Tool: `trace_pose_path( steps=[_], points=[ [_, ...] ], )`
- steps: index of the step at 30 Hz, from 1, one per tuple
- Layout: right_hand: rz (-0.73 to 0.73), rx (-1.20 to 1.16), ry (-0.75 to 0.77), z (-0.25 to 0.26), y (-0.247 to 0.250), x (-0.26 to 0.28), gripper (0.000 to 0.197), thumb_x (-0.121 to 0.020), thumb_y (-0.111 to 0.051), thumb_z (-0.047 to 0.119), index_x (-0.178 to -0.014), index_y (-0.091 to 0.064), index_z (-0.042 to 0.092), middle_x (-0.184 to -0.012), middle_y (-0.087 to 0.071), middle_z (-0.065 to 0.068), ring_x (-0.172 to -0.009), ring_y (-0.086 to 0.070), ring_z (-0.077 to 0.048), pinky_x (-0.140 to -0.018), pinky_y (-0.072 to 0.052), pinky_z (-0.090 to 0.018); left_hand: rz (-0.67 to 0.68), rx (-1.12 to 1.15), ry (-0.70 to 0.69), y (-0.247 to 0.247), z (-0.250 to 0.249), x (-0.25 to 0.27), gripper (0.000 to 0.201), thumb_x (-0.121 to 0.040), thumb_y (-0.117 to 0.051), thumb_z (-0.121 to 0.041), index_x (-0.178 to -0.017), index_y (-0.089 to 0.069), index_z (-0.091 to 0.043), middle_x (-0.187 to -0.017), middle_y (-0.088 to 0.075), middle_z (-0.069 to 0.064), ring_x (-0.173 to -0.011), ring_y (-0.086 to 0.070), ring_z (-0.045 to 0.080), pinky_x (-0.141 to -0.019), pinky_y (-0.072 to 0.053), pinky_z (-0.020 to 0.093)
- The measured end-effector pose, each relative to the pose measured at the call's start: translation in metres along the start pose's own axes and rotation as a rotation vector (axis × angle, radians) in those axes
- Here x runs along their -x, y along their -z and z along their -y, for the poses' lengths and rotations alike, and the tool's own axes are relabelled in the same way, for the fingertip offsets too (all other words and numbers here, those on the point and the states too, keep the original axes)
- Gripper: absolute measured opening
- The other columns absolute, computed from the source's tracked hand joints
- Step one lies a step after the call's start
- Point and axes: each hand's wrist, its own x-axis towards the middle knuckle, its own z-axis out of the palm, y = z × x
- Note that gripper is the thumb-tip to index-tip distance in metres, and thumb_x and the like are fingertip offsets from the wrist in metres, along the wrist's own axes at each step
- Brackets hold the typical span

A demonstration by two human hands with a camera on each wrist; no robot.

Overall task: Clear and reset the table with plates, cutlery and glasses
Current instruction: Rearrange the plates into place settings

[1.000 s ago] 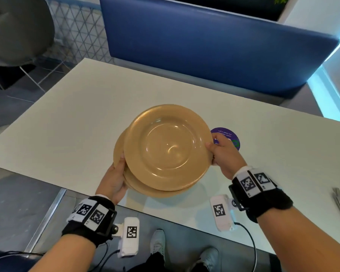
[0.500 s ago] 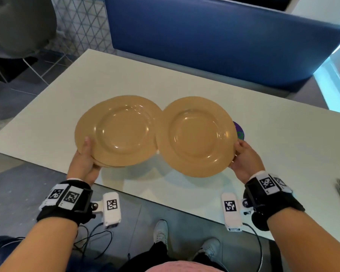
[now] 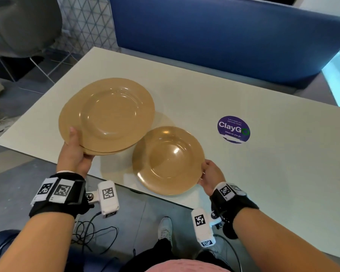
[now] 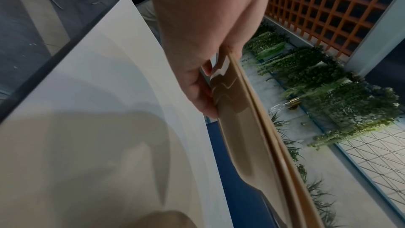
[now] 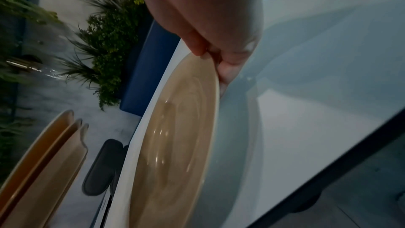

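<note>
My right hand (image 3: 211, 174) pinched the single round tan plate (image 3: 168, 160) at its right rim, low over the cream table (image 3: 263, 163) near edge; my left hand (image 3: 75, 152) gripped the stacked tan plates (image 3: 108, 114), higher, leftward.

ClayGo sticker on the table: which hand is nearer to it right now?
Right. The right hand, holding the single plate, is nearest the ClayGo sticker; the left hand grips the plate stack farther off.

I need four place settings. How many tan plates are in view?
4: one plate in the right hand at the near table edge, and a stack of three in the left hand.
</note>
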Motion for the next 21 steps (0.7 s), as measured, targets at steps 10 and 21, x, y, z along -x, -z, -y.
trace_pose_path(
  steps=[10,21],
  points=[
    [-0.033,0.186,0.002,0.002,-0.020,0.001,0.026,-0.082,-0.036,-0.009,-0.077,-0.058,0.004,-0.064,-0.053,-0.012,-0.056,-0.050,-0.022,-0.060,-0.048,-0.034,0.103,-0.072,0.039,-0.012,0.017,0.011,0.049,-0.098,-0.035,-0.045,-0.139,-0.041,-0.019,-0.112,-0.064,-0.002,-0.102,-0.062,0.012,-0.068,-0.059,0.027],
    [-0.179,0.396,0.600,0.065,0.012,0.019,0.028,-0.094,-0.048,0.022,-0.118,-0.062,0.014,-0.110,-0.061,-0.008,-0.099,-0.059,-0.024,-0.093,-0.050,-0.041,0.325,-0.196,0.129,-0.081,0.049,0.052,0.033,-0.097,-0.040,-0.040,-0.120,-0.052,-0.021,-0.110,-0.066,0.003,-0.101,-0.063,0.015,-0.090,-0.049,0.036]
  ],
)
